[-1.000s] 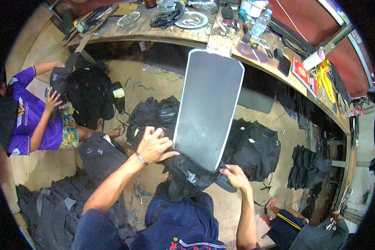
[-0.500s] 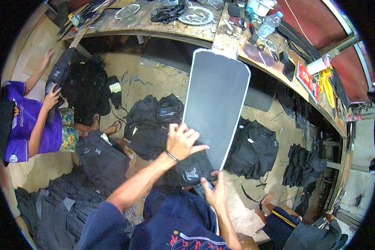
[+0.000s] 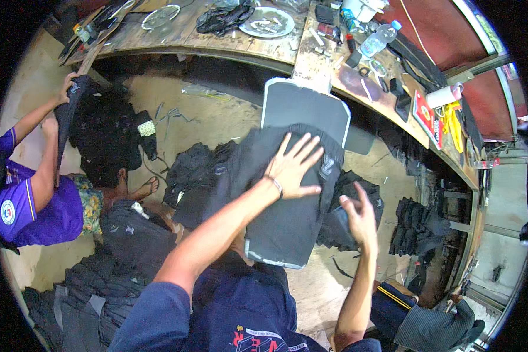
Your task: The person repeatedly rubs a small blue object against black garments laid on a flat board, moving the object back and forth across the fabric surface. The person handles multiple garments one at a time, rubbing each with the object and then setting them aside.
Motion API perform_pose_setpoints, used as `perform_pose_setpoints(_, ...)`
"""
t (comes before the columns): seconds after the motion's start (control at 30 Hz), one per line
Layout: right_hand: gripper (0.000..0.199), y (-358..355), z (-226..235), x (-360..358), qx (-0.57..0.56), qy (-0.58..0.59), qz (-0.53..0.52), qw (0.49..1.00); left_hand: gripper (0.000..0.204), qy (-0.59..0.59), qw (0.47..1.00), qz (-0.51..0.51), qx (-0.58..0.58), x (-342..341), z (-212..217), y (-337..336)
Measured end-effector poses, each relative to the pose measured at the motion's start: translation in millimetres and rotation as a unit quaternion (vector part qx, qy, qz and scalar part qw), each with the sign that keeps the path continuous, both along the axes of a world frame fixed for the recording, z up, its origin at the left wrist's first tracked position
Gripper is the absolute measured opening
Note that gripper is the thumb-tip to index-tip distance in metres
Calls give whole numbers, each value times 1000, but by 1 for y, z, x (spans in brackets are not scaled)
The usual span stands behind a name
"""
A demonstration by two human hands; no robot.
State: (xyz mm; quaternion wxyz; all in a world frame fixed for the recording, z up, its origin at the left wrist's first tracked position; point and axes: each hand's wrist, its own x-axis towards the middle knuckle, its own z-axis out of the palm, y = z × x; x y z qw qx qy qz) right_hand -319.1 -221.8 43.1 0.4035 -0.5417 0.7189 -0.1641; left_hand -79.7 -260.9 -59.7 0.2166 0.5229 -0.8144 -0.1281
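A long dark-grey board (image 3: 305, 102) with a white edge juts from the workbench toward me. Over most of it lies a black fabric garment (image 3: 276, 217) with a small light emblem near its right side; the board's far end stays bare, and a pale rim shows at the near end. My left hand (image 3: 293, 167) rests flat on the garment with its fingers spread. To the right of the board, my right hand (image 3: 359, 220) is raised with thumb and fingers apart and holds nothing. It appears clear of the garment, above a pile of black garments (image 3: 346, 226) on the floor.
At the left, a person in a purple shirt (image 3: 47, 211) grips a black cloth (image 3: 70, 123). More black garments (image 3: 100, 287) lie heaped nearby. The workbench (image 3: 205, 41) carries a plate (image 3: 267, 22), a plastic bottle (image 3: 380, 39) and a white roll (image 3: 444, 95). Another person (image 3: 434, 322) sits at lower right.
The black garment has moved from the board's near end to cover most of it. My left hand has moved up and flattened on the cloth; my right hand has let go and swung right.
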Motion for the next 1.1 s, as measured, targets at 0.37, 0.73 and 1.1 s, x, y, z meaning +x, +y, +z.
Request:
perform_pose_setpoints(0.37, 86, 54, -43, 51, 56, 57, -83, 993, 61, -327, 892, -197, 241, -31, 70, -37)
perform_pose_setpoints(0.73, 60, 94, -55, 78, -411, -3, 48, 911, 30, -64, 943, -75, -318, 2, 12, -52)
perform_pose_setpoints(1.1, 50, -33, -60, 121, -415, 71, 277, 864, 65, -65, 995, -74, 5, 30, -13, -152)
